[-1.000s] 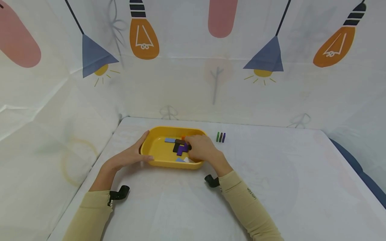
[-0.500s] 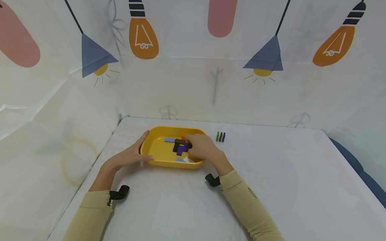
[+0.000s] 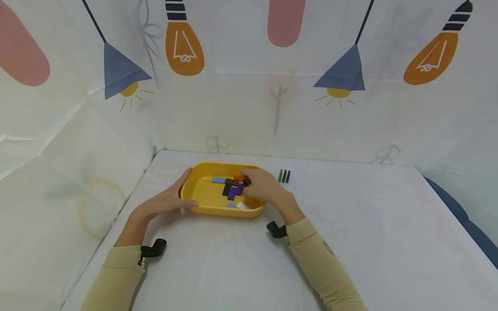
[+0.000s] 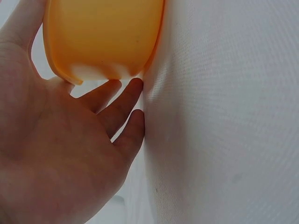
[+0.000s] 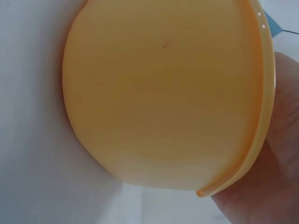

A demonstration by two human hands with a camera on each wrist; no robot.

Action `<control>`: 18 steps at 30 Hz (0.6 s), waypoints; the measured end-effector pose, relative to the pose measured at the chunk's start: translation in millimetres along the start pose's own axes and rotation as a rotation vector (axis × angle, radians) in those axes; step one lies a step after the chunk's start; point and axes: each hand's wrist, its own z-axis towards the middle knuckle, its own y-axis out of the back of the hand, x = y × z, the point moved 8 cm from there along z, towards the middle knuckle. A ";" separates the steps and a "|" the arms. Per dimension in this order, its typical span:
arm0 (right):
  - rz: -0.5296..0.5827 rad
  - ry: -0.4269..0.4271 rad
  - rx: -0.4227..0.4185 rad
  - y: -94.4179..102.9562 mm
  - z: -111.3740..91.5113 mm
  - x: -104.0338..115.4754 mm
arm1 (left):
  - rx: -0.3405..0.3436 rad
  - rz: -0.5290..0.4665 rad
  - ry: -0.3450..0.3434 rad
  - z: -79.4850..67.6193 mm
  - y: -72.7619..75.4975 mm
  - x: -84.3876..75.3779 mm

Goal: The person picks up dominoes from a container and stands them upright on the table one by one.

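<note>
In the head view a yellow tray (image 3: 202, 190) stands on the white table. My left hand (image 3: 165, 202) holds its left end, thumb over the near rim; in the left wrist view several fingertips reach the tray's end wall. Inside the right part of the tray, my right hand (image 3: 266, 188) pinches a small dark brown piece (image 3: 247, 183). Close to these fingertips lie a purple zigzag piece (image 3: 235, 192), a brown piece (image 3: 231, 182), a black piece (image 3: 226, 190) and an orange piece (image 3: 237, 177). The tray's wall (image 5: 163, 93) hides the right fingertips in the right wrist view.
A light blue bar (image 3: 218, 180) lies toward the tray's back. White (image 3: 243, 206) and light blue (image 3: 231, 205) pieces lie by its near wall. Right of the tray, green (image 3: 280, 175), brown (image 3: 284, 176) and purple (image 3: 288, 176) bars stand in a row on the table.
My right hand has shifted slightly right and up, and the dark brown piece between its fingers shows more. More of the orange piece is uncovered. The left hand stays on the tray.
</note>
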 end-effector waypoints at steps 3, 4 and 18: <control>0.042 -0.008 -0.011 2.4 0.2 -3.4 | -0.003 -0.003 0.005 0.8 0.1 0.4; 0.051 -0.012 -0.016 3.3 0.2 -4.6 | -0.002 -0.001 0.003 0.9 -0.1 0.2; 0.173 -0.028 -0.115 25.4 -2.0 -20.5 | 0.002 -0.011 -0.005 2.4 0.2 2.8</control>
